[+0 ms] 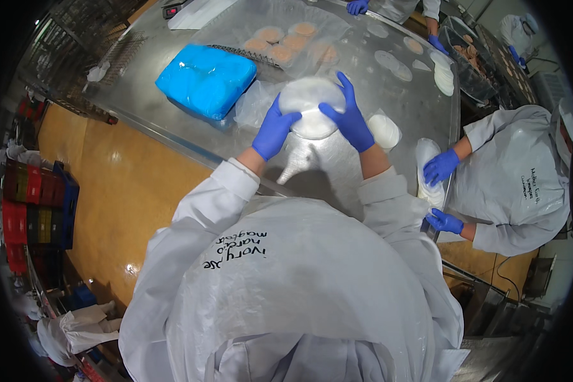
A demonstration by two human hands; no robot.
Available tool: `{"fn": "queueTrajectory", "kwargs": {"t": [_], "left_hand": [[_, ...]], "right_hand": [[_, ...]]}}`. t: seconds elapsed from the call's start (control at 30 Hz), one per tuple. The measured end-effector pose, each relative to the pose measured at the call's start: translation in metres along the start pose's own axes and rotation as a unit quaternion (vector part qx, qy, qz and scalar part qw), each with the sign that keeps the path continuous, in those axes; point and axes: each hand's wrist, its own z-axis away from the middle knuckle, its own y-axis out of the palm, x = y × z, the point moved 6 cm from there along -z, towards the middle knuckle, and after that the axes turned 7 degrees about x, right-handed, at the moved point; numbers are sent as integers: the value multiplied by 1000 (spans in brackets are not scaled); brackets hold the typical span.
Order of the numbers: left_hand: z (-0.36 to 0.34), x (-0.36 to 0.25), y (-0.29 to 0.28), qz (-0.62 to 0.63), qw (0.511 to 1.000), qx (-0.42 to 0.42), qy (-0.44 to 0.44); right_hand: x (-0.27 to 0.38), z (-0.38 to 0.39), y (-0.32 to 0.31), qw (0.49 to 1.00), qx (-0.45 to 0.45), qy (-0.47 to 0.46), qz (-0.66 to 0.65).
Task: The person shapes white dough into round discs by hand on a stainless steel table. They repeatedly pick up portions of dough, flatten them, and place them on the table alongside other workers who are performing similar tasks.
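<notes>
My left hand [277, 127] and my right hand [346, 118], both in blue gloves, grip a shiny white round stack of thin discs or sheets [313, 108] from either side, thumbs over its top. Beneath it lies a crumpled sheen of clear film [296, 162] on the steel table [130, 89]. A bright blue plastic-wrapped block [204, 79] is to the left, beside crumpled clear plastic [248, 105]. A small stack of white discs [384, 132] lies just right of my right hand.
Pink patties [293, 41] lie on clear plastic at the back. A co-worker [509, 178] at the right handles white discs [430, 159]. Other co-workers stand at the far edge [401, 9] and lower left [76, 331]. Stacked crates [35, 197] and a metal rack [63, 51] are left.
</notes>
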Motion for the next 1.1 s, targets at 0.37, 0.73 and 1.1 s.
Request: {"fn": "queueTrajectory", "kwargs": {"t": [0.37, 0.73, 1.1], "left_hand": [[5, 50, -58, 85, 978, -99, -160], [47, 99, -38, 352, 883, 6, -309], [11, 8, -1, -95, 995, 36, -25]], "right_hand": [[-170, 40, 25, 830, 245, 130, 484], [-143, 55, 25, 986, 21, 148, 78], [-59, 24, -8, 987, -95, 48, 124]]}}
